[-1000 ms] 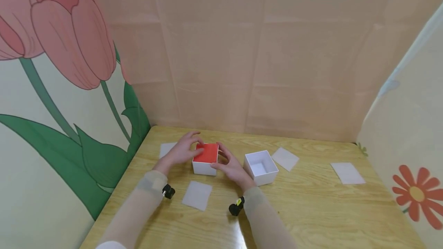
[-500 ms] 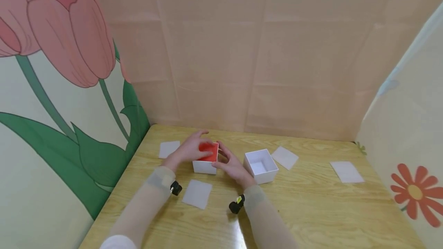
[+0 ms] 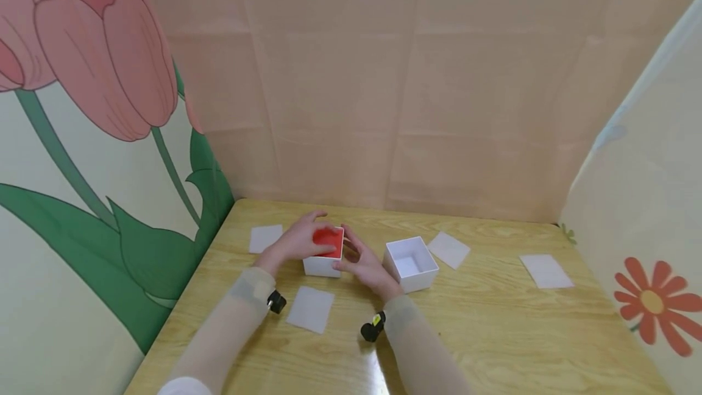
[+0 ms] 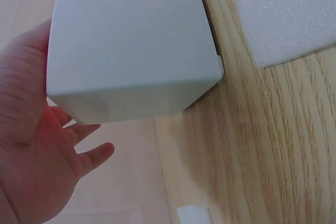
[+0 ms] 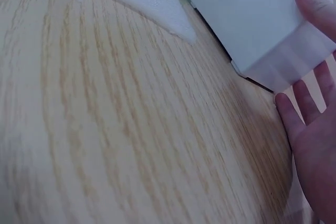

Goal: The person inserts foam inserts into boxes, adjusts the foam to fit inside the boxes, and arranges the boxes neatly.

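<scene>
A white box point(image 3: 322, 267) with a flat red piece point(image 3: 328, 238) in its top stands left of the table's middle. The left hand point(image 3: 300, 238) reaches over the box from the left, its thumb and fingers spread on or just above the red piece; its fingertips are partly hidden. Holding the box's right side is the right hand point(image 3: 366, 266), thumb at the near corner and fingers behind. In the left wrist view the white box point(image 4: 131, 35) hides most of the left fingers, and red tints the palm. The right thumb point(image 5: 315, 1) lies against the box in the right wrist view.
A second white box point(image 3: 411, 264), open-topped, stands just right of the right hand. Thin white foam sheets lie about: one in front point(image 3: 310, 309), one at back left point(image 3: 265, 238), one behind the second box point(image 3: 448, 250), one far right point(image 3: 546, 271).
The left hand has moved right over the box and covers more of the red piece, which now looks a little below the rim. The right hand keeps its hold.
</scene>
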`<state>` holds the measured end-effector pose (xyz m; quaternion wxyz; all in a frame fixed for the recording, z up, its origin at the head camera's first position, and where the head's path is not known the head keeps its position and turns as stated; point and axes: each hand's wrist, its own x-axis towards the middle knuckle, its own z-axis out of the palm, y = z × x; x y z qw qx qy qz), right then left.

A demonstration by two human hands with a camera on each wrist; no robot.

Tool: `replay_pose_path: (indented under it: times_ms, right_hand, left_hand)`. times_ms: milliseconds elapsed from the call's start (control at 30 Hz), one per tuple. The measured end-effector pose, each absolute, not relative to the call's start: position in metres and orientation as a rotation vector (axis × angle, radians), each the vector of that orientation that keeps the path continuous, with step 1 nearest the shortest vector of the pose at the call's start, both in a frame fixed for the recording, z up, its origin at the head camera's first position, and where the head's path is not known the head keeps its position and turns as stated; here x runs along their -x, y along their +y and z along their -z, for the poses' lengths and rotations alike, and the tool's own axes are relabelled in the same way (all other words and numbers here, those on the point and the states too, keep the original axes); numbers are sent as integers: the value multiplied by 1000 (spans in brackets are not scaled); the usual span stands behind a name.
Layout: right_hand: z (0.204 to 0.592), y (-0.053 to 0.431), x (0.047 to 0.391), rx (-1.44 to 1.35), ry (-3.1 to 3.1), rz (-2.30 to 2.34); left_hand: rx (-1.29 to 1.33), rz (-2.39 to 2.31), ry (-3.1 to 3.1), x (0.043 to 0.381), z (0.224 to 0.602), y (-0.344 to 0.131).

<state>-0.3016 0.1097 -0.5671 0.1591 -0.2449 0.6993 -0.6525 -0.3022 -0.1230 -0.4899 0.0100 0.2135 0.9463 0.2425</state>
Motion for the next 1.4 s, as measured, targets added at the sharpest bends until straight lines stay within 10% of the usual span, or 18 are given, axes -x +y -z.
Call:
replay_pose_path:
  times_ms: [900,1400]
  right_hand:
    - [537,105,274,706,2405,1675]
    - [474,163,242,1176,2357,1629]
  left_hand:
    - [-601,-914,2958,284,482,-124]
    - [-502,-1535,3023,250,495,-187]
